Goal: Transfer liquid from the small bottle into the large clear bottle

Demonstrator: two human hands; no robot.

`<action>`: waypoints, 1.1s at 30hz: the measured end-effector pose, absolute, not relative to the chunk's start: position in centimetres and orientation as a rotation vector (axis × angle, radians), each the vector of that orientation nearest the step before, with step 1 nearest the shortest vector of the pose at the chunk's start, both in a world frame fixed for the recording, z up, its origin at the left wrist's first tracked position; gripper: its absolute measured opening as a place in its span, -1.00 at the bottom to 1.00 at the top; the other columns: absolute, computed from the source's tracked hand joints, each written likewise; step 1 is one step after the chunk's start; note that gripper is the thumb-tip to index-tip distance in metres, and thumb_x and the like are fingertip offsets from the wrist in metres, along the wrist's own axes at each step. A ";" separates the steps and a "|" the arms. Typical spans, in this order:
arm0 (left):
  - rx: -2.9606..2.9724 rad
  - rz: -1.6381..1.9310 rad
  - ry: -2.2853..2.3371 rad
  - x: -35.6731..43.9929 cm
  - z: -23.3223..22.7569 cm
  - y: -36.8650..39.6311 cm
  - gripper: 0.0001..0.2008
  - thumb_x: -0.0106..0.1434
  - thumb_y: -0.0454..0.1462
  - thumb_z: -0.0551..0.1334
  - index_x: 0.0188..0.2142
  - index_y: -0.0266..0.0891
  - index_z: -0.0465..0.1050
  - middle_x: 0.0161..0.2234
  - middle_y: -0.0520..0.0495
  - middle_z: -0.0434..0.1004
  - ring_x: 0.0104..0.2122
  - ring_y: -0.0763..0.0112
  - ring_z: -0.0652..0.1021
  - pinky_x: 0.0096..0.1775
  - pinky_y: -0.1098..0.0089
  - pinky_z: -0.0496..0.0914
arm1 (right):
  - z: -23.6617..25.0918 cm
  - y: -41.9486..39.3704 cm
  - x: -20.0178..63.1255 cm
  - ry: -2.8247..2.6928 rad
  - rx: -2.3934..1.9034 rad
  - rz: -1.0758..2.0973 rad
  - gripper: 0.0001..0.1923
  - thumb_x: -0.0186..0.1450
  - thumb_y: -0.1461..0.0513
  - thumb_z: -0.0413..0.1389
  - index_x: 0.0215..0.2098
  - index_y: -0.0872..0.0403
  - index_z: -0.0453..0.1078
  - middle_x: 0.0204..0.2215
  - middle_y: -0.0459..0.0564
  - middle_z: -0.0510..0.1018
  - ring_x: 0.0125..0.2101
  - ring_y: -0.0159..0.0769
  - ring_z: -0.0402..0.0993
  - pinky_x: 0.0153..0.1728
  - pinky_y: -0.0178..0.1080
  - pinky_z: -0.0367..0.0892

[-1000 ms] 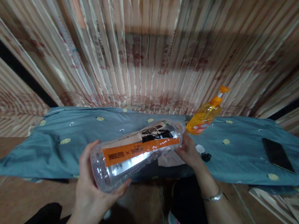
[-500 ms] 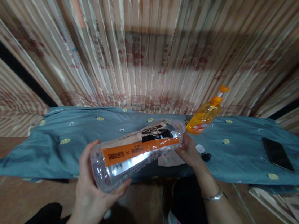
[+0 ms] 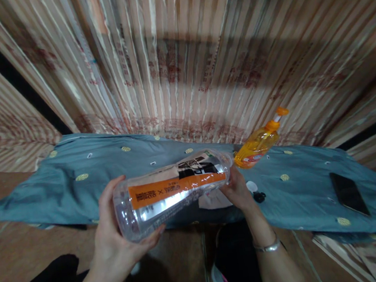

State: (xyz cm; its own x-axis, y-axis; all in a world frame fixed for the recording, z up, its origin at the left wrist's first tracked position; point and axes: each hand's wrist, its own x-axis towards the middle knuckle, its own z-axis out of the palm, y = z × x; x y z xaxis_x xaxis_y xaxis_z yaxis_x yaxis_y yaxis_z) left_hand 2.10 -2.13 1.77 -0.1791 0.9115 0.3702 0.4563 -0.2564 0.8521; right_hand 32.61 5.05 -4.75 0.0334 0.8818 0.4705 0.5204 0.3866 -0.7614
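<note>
I hold a large clear plastic bottle [image 3: 170,193] with an orange label sideways in front of me, above the near edge of a blue cloth [image 3: 76,182]. My left hand [image 3: 117,246] cups its base from below, thumb up along the side. At the neck end, my right hand [image 3: 238,192] grips the bottle; a bracelet sits on that wrist. The bottle's mouth points to the right, close to an orange bottle [image 3: 258,143] with a pump cap that stands tilted on the cloth.
The blue cloth covers a low surface before a striped curtain [image 3: 181,59]. A black phone [image 3: 348,194] lies on it at right. A small white cap [image 3: 251,186] and a small black object [image 3: 259,196] lie beside my right hand. Brown floor lies below.
</note>
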 end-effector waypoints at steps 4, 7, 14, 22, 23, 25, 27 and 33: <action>1.584 1.503 1.581 3.0 2.3 -2.5 0.00 -0.08 0.02 0.55 0.32 -0.06 0.27 0.07 -0.08 0.51 -0.04 0.13 0.62 0.04 0.11 0.58 | -5.0 5.1 32.6 -1.614 -1.268 0.459 -0.31 0.24 0.15 0.32 0.33 -0.02 0.37 0.22 0.13 0.60 0.24 0.08 0.54 0.30 0.15 0.43; 1.591 1.499 1.596 3.1 2.4 -2.6 -0.02 -0.05 0.03 0.54 0.32 -0.08 0.27 0.08 -0.10 0.51 -0.02 0.12 0.61 0.07 0.09 0.57 | -5.1 5.1 32.7 -1.614 -1.245 0.464 -0.32 0.26 0.14 0.32 0.33 -0.02 0.36 0.21 0.15 0.60 0.24 0.10 0.53 0.30 0.16 0.42; 1.641 1.482 1.583 2.4 1.8 -2.3 -0.03 -0.06 -0.01 0.55 0.33 0.05 0.27 0.09 -0.08 0.51 -0.01 0.06 0.62 0.07 0.03 0.58 | -4.7 5.1 32.6 -1.623 -1.251 0.459 -0.34 0.27 0.12 0.32 0.31 0.00 0.38 0.23 0.14 0.59 0.24 0.08 0.54 0.30 0.13 0.43; 1.581 1.496 1.560 2.9 2.1 -2.6 -0.04 -0.04 -0.03 0.54 0.34 0.09 0.26 0.08 -0.07 0.54 -0.04 0.02 0.63 0.08 -0.07 0.58 | -5.0 5.1 32.6 -1.606 -1.235 0.456 -0.31 0.24 0.17 0.32 0.32 0.03 0.37 0.25 0.19 0.57 0.26 0.12 0.52 0.29 0.15 0.43; 1.577 1.492 1.562 2.9 2.2 -2.6 -0.04 -0.04 -0.02 0.54 0.34 0.10 0.26 0.08 -0.06 0.54 -0.04 0.03 0.63 0.08 -0.07 0.58 | -5.1 5.1 32.6 -1.608 -1.238 0.456 -0.31 0.24 0.17 0.32 0.33 0.03 0.37 0.25 0.18 0.57 0.26 0.12 0.52 0.29 0.15 0.42; 1.562 1.488 1.562 3.0 2.2 -2.7 -0.03 -0.06 0.00 0.55 0.33 0.12 0.26 0.09 -0.05 0.53 -0.03 0.02 0.63 0.10 -0.09 0.58 | -5.1 5.1 32.6 -1.614 -1.243 0.461 -0.30 0.24 0.17 0.33 0.33 0.03 0.37 0.23 0.18 0.58 0.25 0.11 0.53 0.29 0.14 0.43; 1.567 1.491 1.563 3.0 2.2 -2.7 -0.03 -0.05 0.02 0.55 0.33 0.12 0.26 0.10 -0.05 0.53 -0.01 0.01 0.62 0.13 -0.10 0.56 | -5.1 5.1 32.7 -1.613 -1.249 0.461 -0.33 0.25 0.17 0.33 0.31 0.03 0.38 0.21 0.17 0.59 0.23 0.11 0.54 0.28 0.12 0.44; 1.728 1.451 1.523 1.8 1.4 -2.2 -0.01 0.01 0.01 0.55 0.38 0.18 0.18 0.05 -0.03 0.56 -0.09 0.08 0.67 -0.03 0.03 0.66 | -5.3 5.2 32.8 -1.624 -1.222 0.440 -0.35 0.27 0.14 0.32 0.30 0.04 0.38 0.21 0.18 0.59 0.23 0.11 0.54 0.27 0.12 0.45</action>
